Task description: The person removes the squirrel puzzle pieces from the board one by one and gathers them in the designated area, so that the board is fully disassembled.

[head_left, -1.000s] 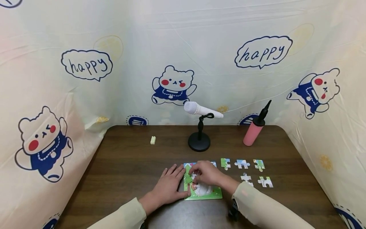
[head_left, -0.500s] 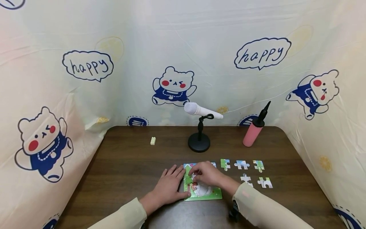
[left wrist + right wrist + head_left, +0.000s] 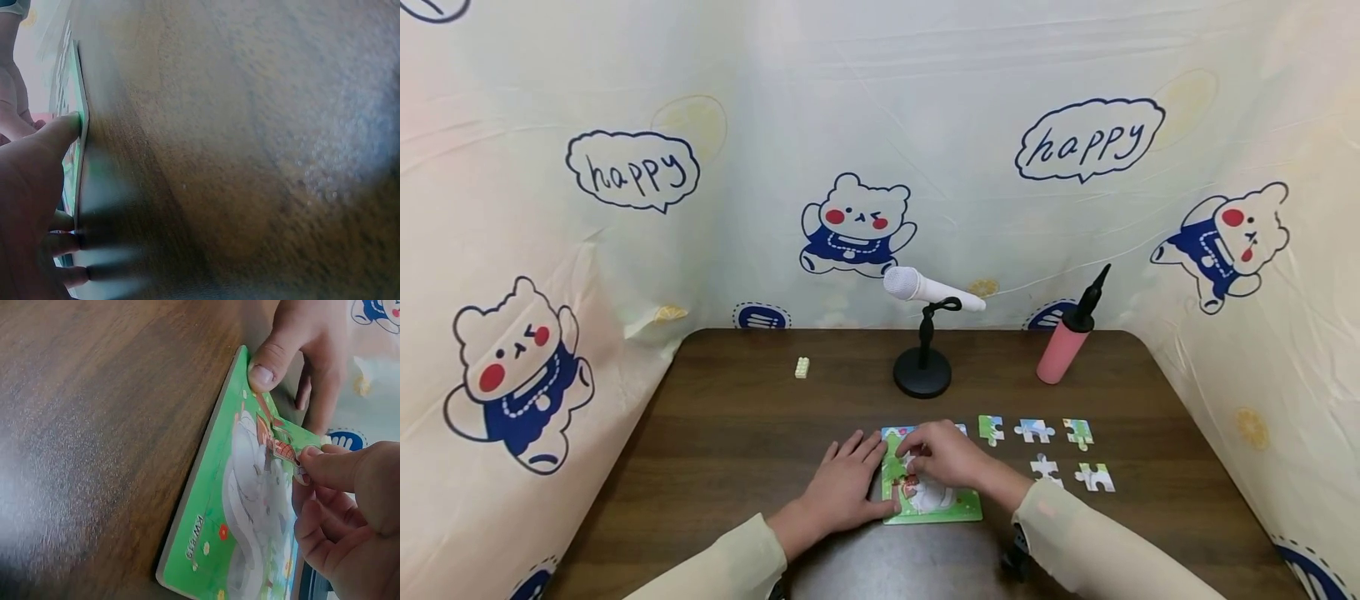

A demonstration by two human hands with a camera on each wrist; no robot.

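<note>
Pinches a puzzle piece (image 3: 285,450) between thumb and fingertip of the right hand (image 3: 946,454), at the ten o'clock part of the puzzle board (image 3: 936,517). Rests the left hand (image 3: 844,492) at nine o'clock, with fingers straight and apart and thumb on the board at eight. Around the board, on the brown table (image 3: 737,433): five loose pieces (image 3: 1035,431) at two to three o'clock, white microphone (image 3: 931,290) on black stand (image 3: 922,373) at twelve, pink pump (image 3: 1063,350) between one and two, pale brick (image 3: 802,367) at ten.

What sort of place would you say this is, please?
Probably a curtained-off tabletop workspace: printed fabric hangs around three sides of a brown table, where a jigsaw puzzle lies.
</note>
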